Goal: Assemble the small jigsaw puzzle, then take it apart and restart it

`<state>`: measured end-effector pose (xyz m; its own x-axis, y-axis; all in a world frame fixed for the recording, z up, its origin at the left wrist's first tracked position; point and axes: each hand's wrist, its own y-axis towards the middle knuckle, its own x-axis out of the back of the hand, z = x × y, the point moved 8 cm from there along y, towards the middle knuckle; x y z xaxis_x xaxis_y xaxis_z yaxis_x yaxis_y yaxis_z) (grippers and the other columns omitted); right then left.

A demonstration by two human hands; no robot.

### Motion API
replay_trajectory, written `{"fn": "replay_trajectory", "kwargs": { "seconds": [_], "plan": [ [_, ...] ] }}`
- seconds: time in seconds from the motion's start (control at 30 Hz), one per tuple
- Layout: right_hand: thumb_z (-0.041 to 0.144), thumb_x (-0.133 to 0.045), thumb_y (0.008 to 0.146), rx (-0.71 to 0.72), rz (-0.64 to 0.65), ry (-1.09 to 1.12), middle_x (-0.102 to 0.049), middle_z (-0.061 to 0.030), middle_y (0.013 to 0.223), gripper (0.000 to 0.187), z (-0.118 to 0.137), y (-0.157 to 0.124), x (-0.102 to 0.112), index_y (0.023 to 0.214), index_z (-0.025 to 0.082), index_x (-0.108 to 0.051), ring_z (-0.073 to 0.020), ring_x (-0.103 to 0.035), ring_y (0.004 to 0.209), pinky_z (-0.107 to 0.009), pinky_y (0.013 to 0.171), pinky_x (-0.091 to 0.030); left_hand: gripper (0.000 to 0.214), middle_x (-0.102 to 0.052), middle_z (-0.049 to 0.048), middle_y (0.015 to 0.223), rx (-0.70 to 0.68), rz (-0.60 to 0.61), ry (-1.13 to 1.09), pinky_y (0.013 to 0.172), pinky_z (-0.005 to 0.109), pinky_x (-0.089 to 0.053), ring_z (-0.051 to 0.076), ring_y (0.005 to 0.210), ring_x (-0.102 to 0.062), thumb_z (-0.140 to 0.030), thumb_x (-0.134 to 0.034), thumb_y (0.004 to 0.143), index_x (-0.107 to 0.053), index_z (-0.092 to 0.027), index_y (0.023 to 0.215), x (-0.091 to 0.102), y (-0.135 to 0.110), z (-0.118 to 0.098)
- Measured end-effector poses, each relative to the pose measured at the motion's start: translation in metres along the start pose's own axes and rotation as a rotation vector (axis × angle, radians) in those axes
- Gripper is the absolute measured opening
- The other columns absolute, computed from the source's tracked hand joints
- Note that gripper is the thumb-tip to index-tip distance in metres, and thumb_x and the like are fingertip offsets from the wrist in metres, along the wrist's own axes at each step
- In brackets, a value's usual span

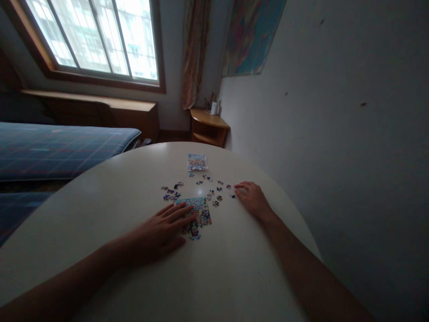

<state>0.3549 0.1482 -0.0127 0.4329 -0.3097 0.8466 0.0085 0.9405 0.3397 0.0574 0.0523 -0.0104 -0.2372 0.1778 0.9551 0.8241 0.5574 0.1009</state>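
My left hand point(164, 229) lies with its fingers spread across a partly joined jigsaw puzzle point(203, 215), whose colourful picture has a light-blue top strip. The hand covers the puzzle's left part. Below it, a few jigsaw pieces point(194, 237) show at the puzzle's lower edge. To the right, my right hand point(252, 197) rests low over the table with its fingers loosely extended and apart. Its fingertips are beside a small loose piece point(232, 196); whether they touch it I cannot tell. More loose pieces lie between the hands point(219, 189) and left of the puzzle point(172, 195).
A small printed packet point(197, 163) lies beyond the pieces on the round white table point(134, 183). A plaid mattress point(67, 147) is at the left, a wooden corner shelf point(209, 120) behind the table, and a bare wall point(335, 147) close on the right.
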Motion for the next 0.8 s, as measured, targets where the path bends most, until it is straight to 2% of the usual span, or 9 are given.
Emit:
{"fn": "replay_trajectory", "kwargs": {
  "seconds": [0.8],
  "plan": [
    [0.036, -0.059, 0.089, 0.008, 0.014, 0.013, -0.067, -0.0105, 0.117, 0.028, -0.0039, 0.0007, -0.0019, 0.106, 0.022, -0.075, -0.0237, -0.060, 0.112, -0.043, 0.104, -0.043, 0.061, -0.018, -0.0001, 0.165, 0.004, 0.036, 0.037, 0.121, 0.054, -0.022, 0.029, 0.150, -0.019, -0.040, -0.044, 0.102, -0.017, -0.037, 0.157, -0.0020, 0.0003, -0.0003]
  ]
}}
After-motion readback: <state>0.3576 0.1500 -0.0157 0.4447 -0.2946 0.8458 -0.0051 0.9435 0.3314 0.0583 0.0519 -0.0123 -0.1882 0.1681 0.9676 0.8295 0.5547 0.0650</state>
